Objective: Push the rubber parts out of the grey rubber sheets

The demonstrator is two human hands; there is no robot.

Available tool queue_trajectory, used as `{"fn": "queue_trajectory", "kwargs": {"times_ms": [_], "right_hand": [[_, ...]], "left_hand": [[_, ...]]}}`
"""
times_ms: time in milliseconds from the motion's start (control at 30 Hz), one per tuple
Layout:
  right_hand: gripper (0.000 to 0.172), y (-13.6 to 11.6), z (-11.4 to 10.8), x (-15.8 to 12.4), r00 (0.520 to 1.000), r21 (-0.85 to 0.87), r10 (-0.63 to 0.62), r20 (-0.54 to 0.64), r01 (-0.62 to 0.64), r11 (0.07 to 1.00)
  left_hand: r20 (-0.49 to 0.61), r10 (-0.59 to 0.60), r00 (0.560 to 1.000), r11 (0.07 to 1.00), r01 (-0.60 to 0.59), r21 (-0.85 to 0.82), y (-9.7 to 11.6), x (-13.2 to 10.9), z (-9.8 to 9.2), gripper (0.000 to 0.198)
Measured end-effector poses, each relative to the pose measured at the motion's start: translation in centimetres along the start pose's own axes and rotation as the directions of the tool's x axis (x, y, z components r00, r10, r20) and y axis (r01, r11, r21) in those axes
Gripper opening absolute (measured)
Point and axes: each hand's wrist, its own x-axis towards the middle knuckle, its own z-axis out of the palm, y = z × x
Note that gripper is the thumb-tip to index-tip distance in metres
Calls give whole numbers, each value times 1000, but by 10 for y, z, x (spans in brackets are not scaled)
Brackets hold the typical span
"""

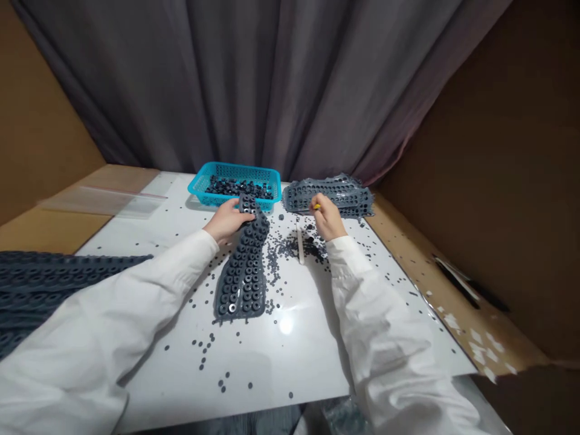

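My left hand (229, 220) grips the far end of a dark grey rubber sheet (241, 272) covered in rows of moulded rings. The sheet slants from that hand toward me over the white table top (290, 356). To the right, my right hand (327, 217) is closed around a small tool with a yellow part (316, 206); its kind is not clear. Below and left of this hand lies a flat pale stick (299, 243) among many small black discs (312, 243).
A blue basket (196, 184) holding black rubber pieces stands at the back. Beside it lies a pile of grey perforated sheets (335, 192). More ringed sheets (54, 284) lie at left, near clear plastic bags (109, 198). Dark pen-like tools (457, 281) and white scraps (487, 347) are at right.
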Motion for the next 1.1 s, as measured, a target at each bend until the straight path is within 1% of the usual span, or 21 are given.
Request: {"fn": "queue_trajectory", "kwargs": {"times_ms": [67, 167, 233, 267, 300, 333, 367, 400, 433, 500, 567, 633, 667, 733, 767, 833, 900, 933, 967, 1033, 1100], "right_hand": [[10, 2, -24, -3, 993, 101, 88, -76, -80, 992], [4, 6, -58, -17, 965, 193, 179, -194, -141, 971], [10, 6, -74, -33, 928, 240, 252, -273, -188, 952], [13, 5, -80, -43, 910, 269, 305, -280, -231, 935], [15, 4, -84, -54, 895, 299, 364, -258, -284, 911], [18, 3, -87, -65, 882, 326, 426, -201, -350, 878], [22, 2, -88, -75, 875, 351, 477, -84, -422, 836], [28, 0, -89, -85, 857, 382, 514, 43, -489, 784], [34, -2, -90, -93, 834, 427, 536, 130, -535, 729], [46, -4, -93, -104, 799, 527, 564, 211, -579, 623], [49, -3, -97, -108, 760, 534, 612, 220, -619, 576], [44, 1, -101, -108, 729, 423, 660, 178, -663, 618], [41, 4, -103, -108, 729, 343, 671, 139, -671, 658], [36, 7, -106, -106, 751, 211, 659, 48, -653, 728], [34, 7, -107, -105, 763, 177, 646, 12, -638, 750], [31, 1, -110, -103, 791, 150, 610, -46, -598, 787], [29, -13, -113, -99, 841, 149, 532, -95, -516, 843], [29, -23, -115, -95, 873, 162, 475, -111, -455, 875], [27, -34, -118, -91, 889, 210, 441, -120, -412, 887], [25, -54, -124, -80, 900, 341, 419, -118, -359, 869], [25, -68, -131, -66, 884, 456, 456, -104, -365, 812]], "left_hand": [[-10, 22, 1000, 999, -22, -42, 4, 1, 27, 34], [-38, 94, 995, 987, -98, -125, 6, -2, 82, 36], [-46, 156, 987, 972, -162, -173, 3, -8, 123, 38], [-42, 186, 982, 963, -190, -191, 1, -13, 142, 37], [-31, 211, 977, 956, -213, -203, -4, -18, 160, 36], [-19, 229, 973, 952, -227, -207, -9, -24, 176, 35], [-6, 240, 971, 950, -237, -204, -16, -29, 189, 35], [19, 249, 968, 951, -241, -192, -24, -35, 201, 33], [55, 259, 964, 953, -247, -175, -33, -40, 210, 29], [161, 284, 945, 956, -266, -125, -50, -51, 222, 23], [277, 303, 912, 952, -299, -58, -65, -61, 227, 25], [385, 306, 871, 941, -339, 20, -73, -69, 225, 25], [428, 298, 853, 932, -357, 62, -76, -73, 221, 25], [478, 273, 835, 908, -388, 159, -77, -77, 207, 31], [482, 259, 837, 892, -399, 215, -77, -77, 197, 41], [468, 236, 852, 846, -417, 332, -77, -75, 176, 71], [449, 222, 865, 791, -429, 436, -76, -72, 158, 101], [441, 222, 870, 762, -437, 478, -76, -70, 152, 112], [434, 228, 871, 734, -447, 512, -74, -68, 147, 120], [434, 260, 863, 677, -483, 555, -69, -62, 143, 126], [470, 313, 826, 614, -553, 563, -62, -54, 143, 122]]}}
